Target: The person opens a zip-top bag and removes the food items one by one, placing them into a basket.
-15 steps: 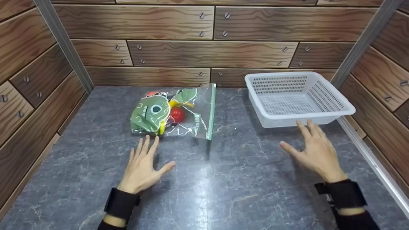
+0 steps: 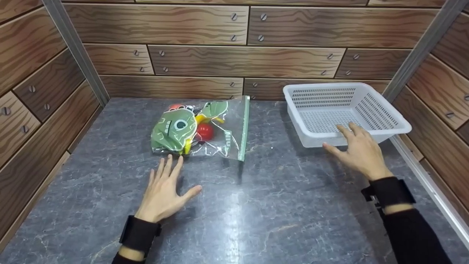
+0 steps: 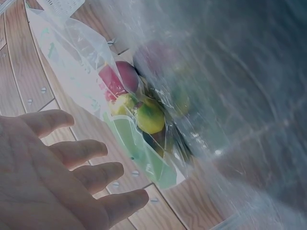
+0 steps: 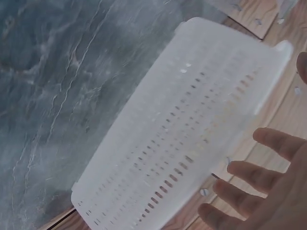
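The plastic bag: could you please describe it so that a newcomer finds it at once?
On the grey marbled table, look toward the far side, left of the white basket. There lies the plastic bag, a green strip along its right edge. Unlike the basket, it is see-through in part, showing a red round item inside.

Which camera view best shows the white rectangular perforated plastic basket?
Head: the white plastic basket appears nearly whole, interior included. Right wrist shows its outside, cut off below; left wrist, just a fragment at the top edge.
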`<state>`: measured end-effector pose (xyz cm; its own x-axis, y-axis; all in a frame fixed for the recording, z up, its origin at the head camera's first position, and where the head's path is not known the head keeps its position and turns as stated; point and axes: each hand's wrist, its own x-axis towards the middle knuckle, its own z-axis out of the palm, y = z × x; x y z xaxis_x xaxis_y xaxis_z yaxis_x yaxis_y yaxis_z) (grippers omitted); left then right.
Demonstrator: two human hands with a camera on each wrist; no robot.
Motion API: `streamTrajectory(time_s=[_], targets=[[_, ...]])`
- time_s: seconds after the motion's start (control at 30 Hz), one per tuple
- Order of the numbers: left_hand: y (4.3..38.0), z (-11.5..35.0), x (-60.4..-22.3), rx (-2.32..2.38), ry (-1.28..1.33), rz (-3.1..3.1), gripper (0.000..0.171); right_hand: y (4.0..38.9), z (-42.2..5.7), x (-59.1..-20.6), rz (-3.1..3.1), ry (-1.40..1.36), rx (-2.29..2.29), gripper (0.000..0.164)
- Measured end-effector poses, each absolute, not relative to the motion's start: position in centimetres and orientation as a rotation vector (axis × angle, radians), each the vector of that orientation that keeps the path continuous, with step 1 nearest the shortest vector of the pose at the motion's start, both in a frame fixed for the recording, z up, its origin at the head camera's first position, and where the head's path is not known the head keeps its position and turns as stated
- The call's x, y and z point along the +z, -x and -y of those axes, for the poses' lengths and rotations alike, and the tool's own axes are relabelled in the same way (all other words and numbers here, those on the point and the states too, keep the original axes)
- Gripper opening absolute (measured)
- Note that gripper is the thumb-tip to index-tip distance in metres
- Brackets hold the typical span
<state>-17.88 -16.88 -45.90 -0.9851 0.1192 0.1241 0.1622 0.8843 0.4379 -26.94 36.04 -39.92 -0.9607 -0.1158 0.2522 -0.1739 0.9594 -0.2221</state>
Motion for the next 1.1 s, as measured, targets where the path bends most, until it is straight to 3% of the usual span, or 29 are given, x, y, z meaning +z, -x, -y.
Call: streamTrajectory(time_s=[0.53, 1.1], targets=[[17.8, 16.8, -46.0, -0.707, 0.215, 2.959, 0.107, 28.2, -36.2, -40.7, 2.700, -0.259, 0.325, 0.055], [17.8, 16.8, -45.9, -0.718, 0.216, 2.958, 0.106, 21.5, -34.3, -41.6, 2.559, -0.209, 0.304, 0.051]])
